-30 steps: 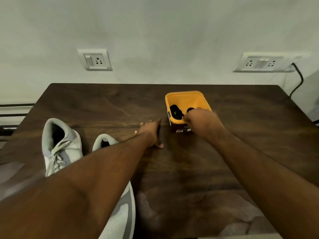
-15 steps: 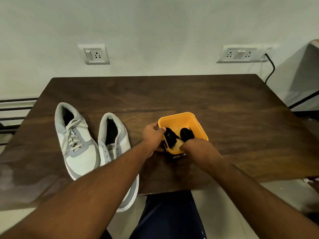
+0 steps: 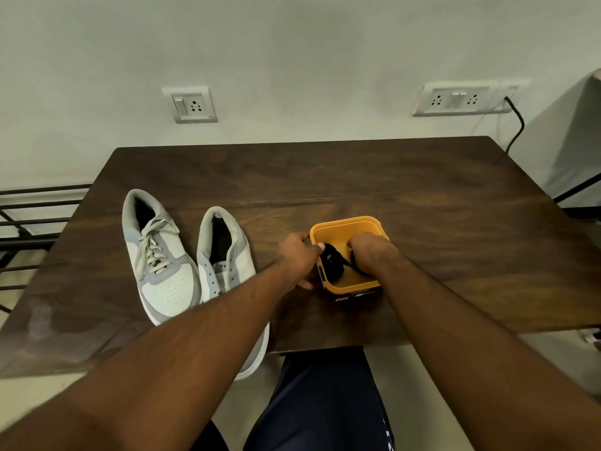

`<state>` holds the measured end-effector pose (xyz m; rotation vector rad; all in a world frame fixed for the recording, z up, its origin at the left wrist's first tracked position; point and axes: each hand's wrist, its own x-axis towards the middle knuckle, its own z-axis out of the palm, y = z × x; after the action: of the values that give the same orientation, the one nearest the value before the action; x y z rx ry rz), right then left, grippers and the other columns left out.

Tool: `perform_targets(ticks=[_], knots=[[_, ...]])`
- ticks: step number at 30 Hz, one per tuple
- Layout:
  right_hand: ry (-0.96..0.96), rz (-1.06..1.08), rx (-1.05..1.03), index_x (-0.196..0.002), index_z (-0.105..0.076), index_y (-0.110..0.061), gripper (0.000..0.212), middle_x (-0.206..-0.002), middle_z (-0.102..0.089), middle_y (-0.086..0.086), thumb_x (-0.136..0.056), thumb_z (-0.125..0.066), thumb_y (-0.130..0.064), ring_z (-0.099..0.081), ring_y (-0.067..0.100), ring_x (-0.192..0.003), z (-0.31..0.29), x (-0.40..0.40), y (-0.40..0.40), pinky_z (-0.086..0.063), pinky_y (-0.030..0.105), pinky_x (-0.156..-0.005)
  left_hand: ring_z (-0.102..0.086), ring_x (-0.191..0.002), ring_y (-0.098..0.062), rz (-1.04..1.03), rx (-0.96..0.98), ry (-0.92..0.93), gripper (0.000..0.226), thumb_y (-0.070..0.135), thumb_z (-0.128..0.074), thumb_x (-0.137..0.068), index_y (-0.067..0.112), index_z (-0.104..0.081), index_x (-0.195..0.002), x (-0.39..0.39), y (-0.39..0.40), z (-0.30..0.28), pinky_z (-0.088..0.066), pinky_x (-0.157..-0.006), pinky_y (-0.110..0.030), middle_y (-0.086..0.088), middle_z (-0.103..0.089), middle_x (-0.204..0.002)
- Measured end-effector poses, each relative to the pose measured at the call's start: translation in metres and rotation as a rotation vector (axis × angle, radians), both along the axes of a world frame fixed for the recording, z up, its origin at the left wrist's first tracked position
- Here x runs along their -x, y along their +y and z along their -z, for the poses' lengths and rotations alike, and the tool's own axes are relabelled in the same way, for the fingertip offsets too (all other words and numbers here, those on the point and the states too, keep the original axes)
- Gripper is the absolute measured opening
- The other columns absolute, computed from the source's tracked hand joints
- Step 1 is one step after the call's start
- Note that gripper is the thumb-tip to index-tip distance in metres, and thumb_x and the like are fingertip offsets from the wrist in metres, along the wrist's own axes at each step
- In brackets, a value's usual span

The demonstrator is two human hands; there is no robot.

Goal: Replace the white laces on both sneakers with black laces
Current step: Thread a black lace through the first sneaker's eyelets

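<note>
currently the step in hand appears to be fetching a black lace: the left hand [image 3: 297,260] is gripping the left wall of the yellow tub [image 3: 348,222], thumb lying over the rim and fingers wrapping the outer side, steadying it on the table [image 3: 357,177]. the right hand [image 3: 369,252] is reaching down into the tub from the near right; its fingers are curling downward, knuckles up, but the fingertips are hiding behind the hand, so i cannot tell whether they are pinching a lace or only touching one. the black laces [image 3: 333,263] are lying bunched in the left half of the tub floor, a thin strand running right toward the right hand; as coils they are showing no clear long axis. the laced sneaker [image 3: 156,255], far left, is carrying its white lace [image 3: 153,247] tied; the unlaced sneaker [image 3: 227,265] is sitting just beside it on the right, eyelets looking bare, toe under the left forearm and overhanging the near table edge. both sneakers are lying with long axes running near-to-far, toes pointing toward the person, heels toward the wall, the laced one's toe slanting a little to the right. judgement: one white lace is already out, no black lace is in yet, so the task is early. next move is calling for lifting one bundle clear without dragging its neighbour, uncoiling it, and finding an end for the lowest eyelets of the unlaced sneaker.
</note>
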<state>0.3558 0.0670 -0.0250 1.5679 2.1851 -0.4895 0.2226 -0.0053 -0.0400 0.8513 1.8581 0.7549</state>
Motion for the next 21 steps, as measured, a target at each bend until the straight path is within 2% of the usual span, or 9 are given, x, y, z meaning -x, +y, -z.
perform_targets(ticks=[2, 6, 10, 12, 14, 16, 17, 19, 21], knots=[[-0.009, 0.013, 0.019, -0.126, -0.053, -0.009, 0.031, -0.128, -0.054, 0.010, -0.096, -0.053, -0.015, -0.055, 0.028, -0.118, 0.000, 0.003, -0.001, -0.047, 0.041, -0.100, -0.068, -0.099, -0.033, 0.022, 0.008, 0.014, 0.052, 0.031, -0.057, -0.098, 0.017, -0.040, -0.146, -0.001, -0.001, 0.000, -0.061, -0.056, -0.040, -0.014, -0.062, -0.125], [-0.030, -0.021, 0.004, -0.121, -0.055, -0.012, 0.029, -0.123, -0.057, 0.009, -0.094, -0.056, -0.020, -0.057, 0.027, -0.112, 0.002, 0.005, -0.002, -0.049, 0.039, -0.089, -0.067, -0.101, -0.032, 0.053, 0.004, 0.066, 0.053, 0.032, -0.057, -0.098, 0.016, -0.040, -0.146, -0.001, -0.002, -0.004, -0.062, -0.062, -0.042, -0.013, -0.061, -0.126], [-0.048, -0.076, -0.044, -0.119, -0.056, -0.012, 0.025, -0.123, -0.058, 0.009, -0.095, -0.051, -0.016, -0.058, 0.028, -0.111, -0.001, -0.003, -0.003, -0.050, 0.038, -0.091, -0.064, -0.102, -0.026, 0.155, -0.001, 0.162, 0.053, 0.041, -0.054, -0.098, 0.015, -0.042, -0.143, 0.002, -0.005, -0.012, -0.061, -0.072, -0.042, -0.011, -0.059, -0.128], [-0.069, -0.116, -0.102, -0.119, -0.057, -0.014, 0.025, -0.123, -0.059, 0.009, -0.095, -0.051, -0.017, -0.058, 0.027, -0.111, -0.012, -0.004, -0.003, -0.049, 0.037, -0.089, -0.061, -0.102, -0.022, 0.254, -0.061, 0.264, 0.050, 0.045, -0.050, -0.100, 0.014, -0.046, -0.139, 0.003, -0.010, -0.017, -0.056, -0.079, -0.035, -0.010, -0.060, -0.129], [-0.057, -0.179, -0.242, -0.114, -0.059, -0.016, 0.020, -0.118, -0.061, 0.009, -0.094, -0.054, -0.017, -0.061, 0.027, -0.107, -0.033, -0.003, -0.005, -0.050, 0.037, -0.085, -0.056, -0.118, -0.023, 0.288, -0.155, 0.330, 0.051, 0.040, -0.049, -0.101, 0.012, -0.043, -0.143, 0.007, -0.017, -0.025, -0.044, -0.086, -0.029, -0.010, -0.056, -0.138], [0.065, -0.185, -0.386, -0.105, -0.061, -0.016, 0.015, -0.110, -0.063, 0.009, -0.092, -0.055, -0.013, -0.063, 0.029, -0.100, -0.058, -0.001, -0.006, -0.052, 0.038, -0.080, -0.049, -0.131, -0.023, 0.256, -0.250, 0.293, 0.053, 0.035, -0.050, -0.102, 0.011, -0.038, -0.148, 0.014, -0.019, -0.033, -0.040, -0.094, -0.028, -0.010, -0.049, -0.146], [0.173, -0.175, -0.445, -0.102, -0.061, -0.016, 0.015, -0.105, -0.064, 0.009, -0.090, -0.055, -0.009, -0.064, 0.029, -0.097, -0.069, 0.002, -0.008, -0.053, 0.039, -0.077, -0.050, -0.130, -0.023, 0.209, -0.294, 0.216, 0.051, 0.032, -0.051, -0.102, 0.012, -0.039, -0.147, 0.018, -0.022, -0.039, -0.041, -0.096, -0.028, -0.010, -0.049, -0.145], [0.487, -0.111, -0.490, -0.096, -0.063, -0.015, 0.017, -0.098, -0.066, 0.006, -0.085, -0.056, -0.003, -0.066, 0.027, -0.092, -0.084, 0.013, -0.014, -0.055, 0.038, -0.071, -0.060, -0.114, -0.023, 0.076, -0.354, -0.011, 0.044, 0.029, -0.050, -0.102, 0.015, -0.046, -0.144, 0.029, -0.028, -0.052, -0.051, -0.090, -0.038, -0.010, -0.057, -0.135], [0.811, -0.023, -0.422, -0.097, -0.067, -0.017, 0.025, -0.092, -0.067, 0.001, -0.082, -0.058, 0.001, -0.067, 0.022, -0.084, -0.093, 0.031, -0.026, -0.058, 0.038, -0.068, -0.067, -0.096, -0.023, -0.055, -0.354, -0.264, 0.037, 0.032, -0.046, -0.104, 0.019, -0.052, -0.138, 0.040, -0.039, -0.065, -0.057, -0.075, -0.042, -0.006, -0.063, -0.123]])
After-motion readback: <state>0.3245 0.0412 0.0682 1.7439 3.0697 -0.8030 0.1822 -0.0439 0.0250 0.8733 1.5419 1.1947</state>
